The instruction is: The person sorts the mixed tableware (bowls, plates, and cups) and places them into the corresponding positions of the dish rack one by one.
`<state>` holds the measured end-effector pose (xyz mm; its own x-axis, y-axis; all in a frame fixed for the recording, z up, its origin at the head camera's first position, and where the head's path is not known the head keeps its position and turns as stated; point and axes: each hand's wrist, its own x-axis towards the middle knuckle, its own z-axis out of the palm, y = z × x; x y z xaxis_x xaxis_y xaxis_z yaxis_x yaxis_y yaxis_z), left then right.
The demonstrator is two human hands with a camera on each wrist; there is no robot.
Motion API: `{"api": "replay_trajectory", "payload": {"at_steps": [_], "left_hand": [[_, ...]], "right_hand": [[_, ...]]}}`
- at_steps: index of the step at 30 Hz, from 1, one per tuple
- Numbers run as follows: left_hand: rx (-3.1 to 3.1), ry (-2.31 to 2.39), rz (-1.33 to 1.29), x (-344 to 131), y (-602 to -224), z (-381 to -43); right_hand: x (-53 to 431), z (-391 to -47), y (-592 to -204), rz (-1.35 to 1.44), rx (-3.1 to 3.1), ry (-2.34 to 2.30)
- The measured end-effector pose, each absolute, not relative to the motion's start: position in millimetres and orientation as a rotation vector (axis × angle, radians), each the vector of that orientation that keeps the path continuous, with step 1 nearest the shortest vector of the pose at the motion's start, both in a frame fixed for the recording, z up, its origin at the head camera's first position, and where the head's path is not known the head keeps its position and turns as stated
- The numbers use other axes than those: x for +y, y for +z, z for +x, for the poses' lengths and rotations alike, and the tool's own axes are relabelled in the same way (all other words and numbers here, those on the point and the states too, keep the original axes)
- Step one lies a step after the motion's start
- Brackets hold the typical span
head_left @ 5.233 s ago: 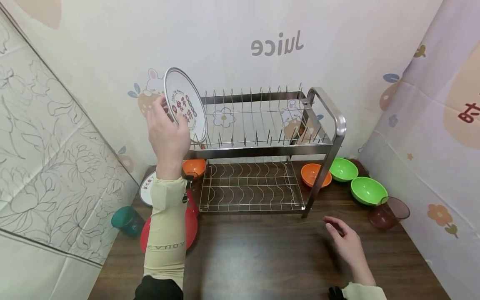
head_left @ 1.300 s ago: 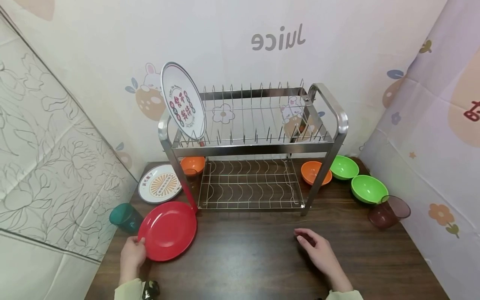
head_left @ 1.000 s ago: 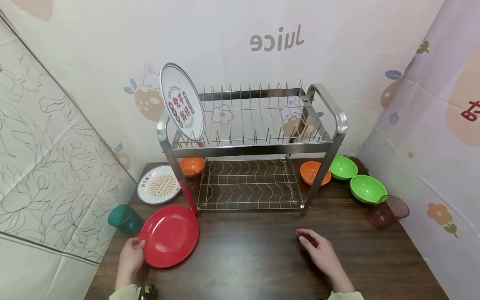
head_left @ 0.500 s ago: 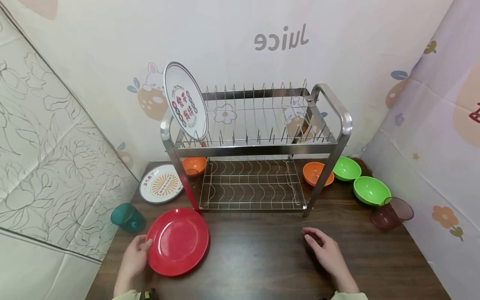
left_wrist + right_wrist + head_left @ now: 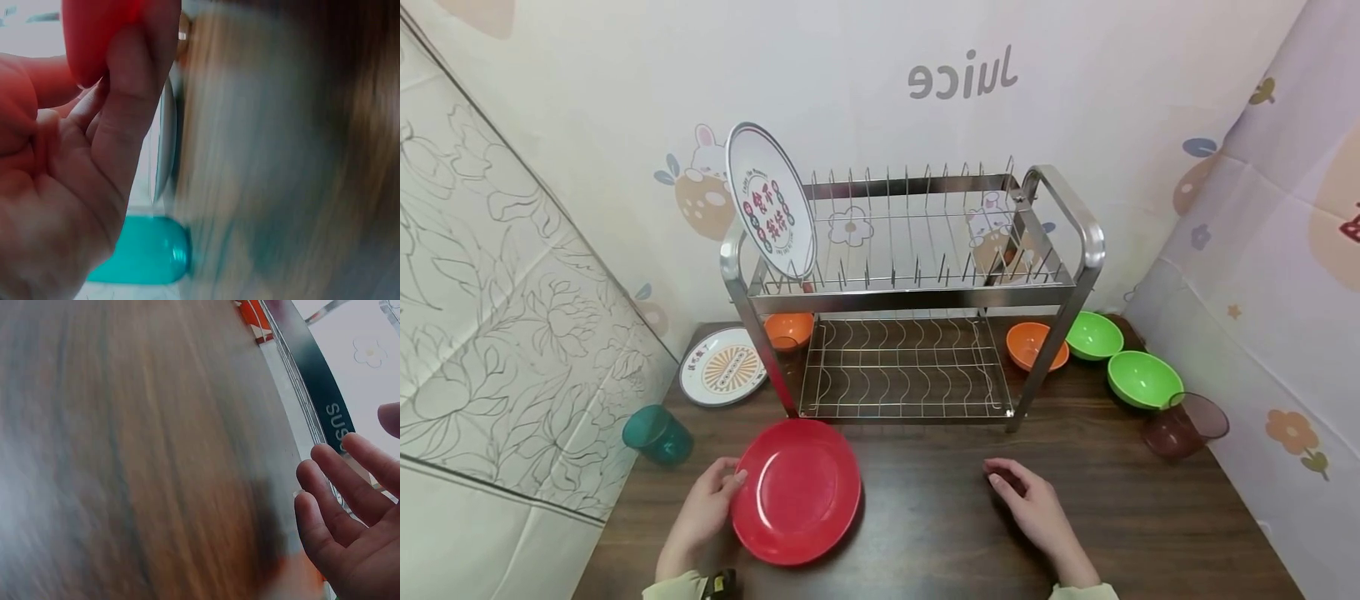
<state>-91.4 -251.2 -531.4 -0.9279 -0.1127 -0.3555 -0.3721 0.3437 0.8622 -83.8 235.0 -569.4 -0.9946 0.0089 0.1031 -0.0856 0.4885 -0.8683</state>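
My left hand (image 5: 706, 506) pinches the left rim of a red plate (image 5: 797, 492), thumb on top and fingers beneath, as the left wrist view also shows. The plate is held over the front of the table, before the rack. To its right, my right hand (image 5: 1032, 510) hovers with loosely bent fingers and holds nothing; in the right wrist view its fingers (image 5: 325, 506) are spread apart. A white plate with red lettering (image 5: 771, 202) stands tilted in the left end of the steel dish rack (image 5: 910, 298), on the upper tier.
Left of the rack lie a white patterned plate (image 5: 724, 367), a teal cup (image 5: 658, 435) and an orange bowl (image 5: 790, 327). On the right are another orange bowl (image 5: 1036, 346), two green bowls (image 5: 1144, 379) and a purple cup (image 5: 1183, 427). Fabric walls enclose the table (image 5: 940, 500).
The white plate with lettering was released in the rack's upper tier. My left hand then took the red plate by its rim and moved it rightward. My right hand shifted slightly left.
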Motion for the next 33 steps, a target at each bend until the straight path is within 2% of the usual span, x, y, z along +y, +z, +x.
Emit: {"api": "replay_trajectory", "payload": {"at_steps": [21, 27, 33], "left_hand": [[2.28, 1.692, 0.137, -161, -542, -105], [2.323, 1.663, 0.199, -142, -547, -107], [2.31, 1.68, 0.232, -120, -552, -108]], "right_hand": [[201, -79, -563, 0.152, -2.607, 1.772], [193, -79, -561, 0.175, -2.663, 1.818], [191, -78, -557, 0.054, -2.71, 1.797]]}}
